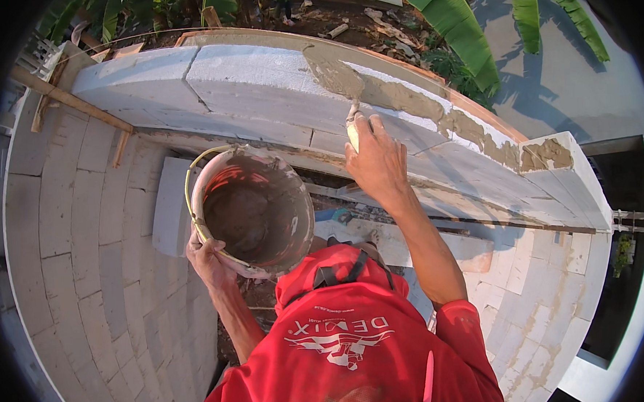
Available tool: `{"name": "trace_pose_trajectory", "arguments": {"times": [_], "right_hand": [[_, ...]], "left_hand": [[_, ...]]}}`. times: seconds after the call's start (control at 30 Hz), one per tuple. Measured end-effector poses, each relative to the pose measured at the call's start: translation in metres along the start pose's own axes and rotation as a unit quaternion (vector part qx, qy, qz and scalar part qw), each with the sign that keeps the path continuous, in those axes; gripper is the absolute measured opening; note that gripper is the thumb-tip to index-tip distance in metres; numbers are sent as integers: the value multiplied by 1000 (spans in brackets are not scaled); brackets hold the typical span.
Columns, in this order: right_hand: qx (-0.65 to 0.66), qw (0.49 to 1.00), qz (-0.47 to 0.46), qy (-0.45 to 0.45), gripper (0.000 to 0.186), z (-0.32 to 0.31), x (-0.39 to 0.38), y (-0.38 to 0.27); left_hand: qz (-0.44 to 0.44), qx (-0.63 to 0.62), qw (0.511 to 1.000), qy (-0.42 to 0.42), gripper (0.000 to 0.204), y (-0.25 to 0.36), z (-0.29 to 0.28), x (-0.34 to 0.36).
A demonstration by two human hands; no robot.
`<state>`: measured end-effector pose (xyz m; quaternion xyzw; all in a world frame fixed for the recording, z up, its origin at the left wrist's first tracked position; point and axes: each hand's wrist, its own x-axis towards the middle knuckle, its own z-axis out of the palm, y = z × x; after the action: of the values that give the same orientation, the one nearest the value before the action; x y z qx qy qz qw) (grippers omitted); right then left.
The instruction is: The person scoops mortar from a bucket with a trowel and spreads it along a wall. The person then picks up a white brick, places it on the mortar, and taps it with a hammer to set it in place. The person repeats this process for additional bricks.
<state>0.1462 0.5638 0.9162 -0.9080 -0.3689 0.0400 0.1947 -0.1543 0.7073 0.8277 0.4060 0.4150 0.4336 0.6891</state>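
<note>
My left hand [210, 259] grips the near left rim of a bucket [299, 202], which is tilted so its inside shows. Wet grey mortar [241, 214] lies in the bottom and smears the inner wall. A yellowish handle [188, 186] loops along the bucket's left side. Stretched out ahead, my right hand [379, 158] is closed round the pale handle of a trowel [352, 126]. The trowel's blade is hard to tell from the mortar around it. It meets a band of spread mortar [404, 100] on top of the white block wall [249, 66].
Block walls stand to the left [83, 235] and right [545, 291]. A wooden pole [69, 99] slants across the upper left corner. A loose white block [171, 209] stands beside the bucket. Beyond the wall are banana leaves [451, 27] and littered soil [357, 28].
</note>
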Motion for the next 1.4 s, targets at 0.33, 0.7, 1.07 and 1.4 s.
{"name": "trace_pose_trajectory", "arguments": {"times": [0.33, 0.7, 1.07, 1.4], "right_hand": [[-168, 981, -56, -82, 29, -28, 62, 20], [-152, 988, 37, 11, 50, -62, -21, 64], [-39, 957, -151, -245, 39, 18, -101, 6], [286, 703, -81, -646, 39, 77, -58, -8]], "left_hand": [[-2, -7, 999, -39, 60, -7, -8, 8], [12, -16, 1000, -11, 50, -6, 4, 6], [-8, 23, 999, -31, 28, 14, 25, 11], [48, 23, 996, -76, 58, 20, 33, 10]]}}
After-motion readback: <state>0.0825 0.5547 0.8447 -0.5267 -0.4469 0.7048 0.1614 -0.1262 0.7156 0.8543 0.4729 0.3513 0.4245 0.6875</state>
